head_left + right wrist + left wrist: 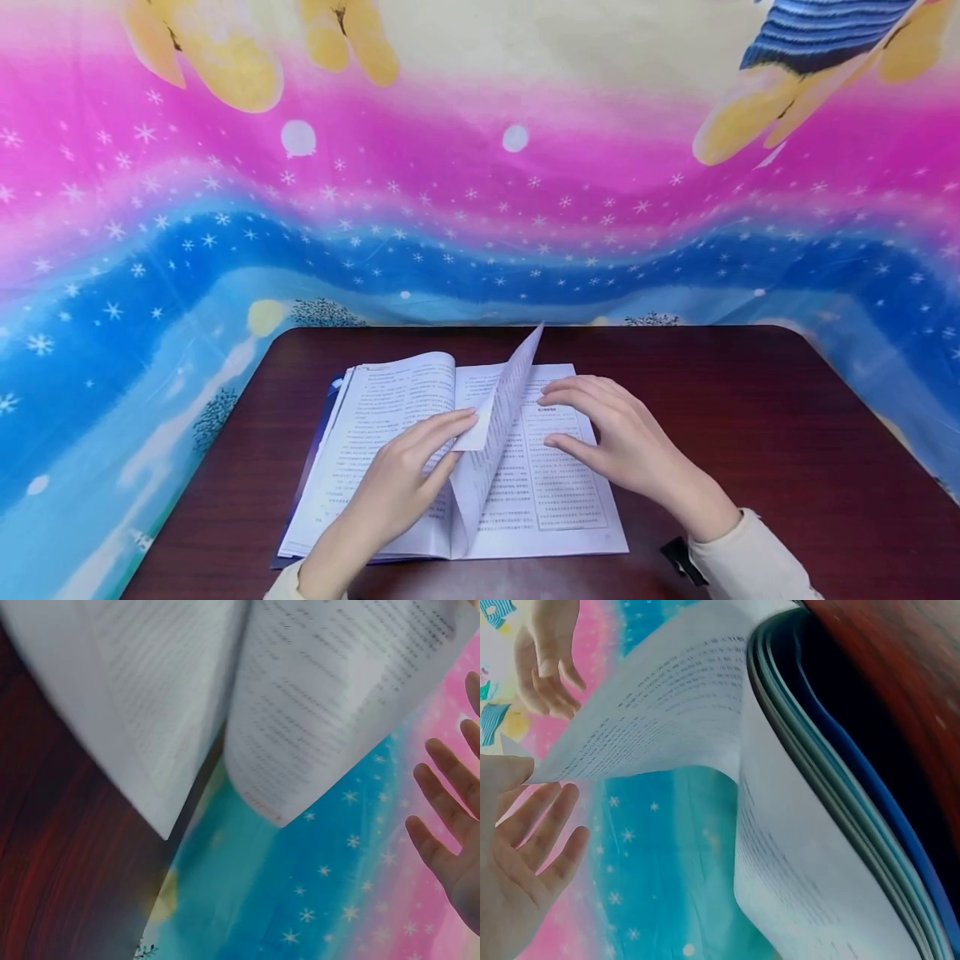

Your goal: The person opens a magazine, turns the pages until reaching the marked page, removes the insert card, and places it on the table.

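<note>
A magazine [375,450] lies open on the table, with printed text on both sides and a dark blue cover edge showing at the left. One page [504,400] stands up from the spine, leaning to the right. My left hand [401,475] pinches this page's edge between thumb and fingers, as the left wrist view shows up close. Over the right-hand side, my right hand [618,429] hovers with its fingers spread and slightly bent, holding nothing. In the right wrist view the right hand [454,817] is apart from the raised page [322,712].
The dark reddish-brown table [787,433] has rounded far corners. Behind it hangs a pink and blue cloth [465,208] with snowflakes and cartoon feet. A small black object [682,560] is at the right sleeve's cuff.
</note>
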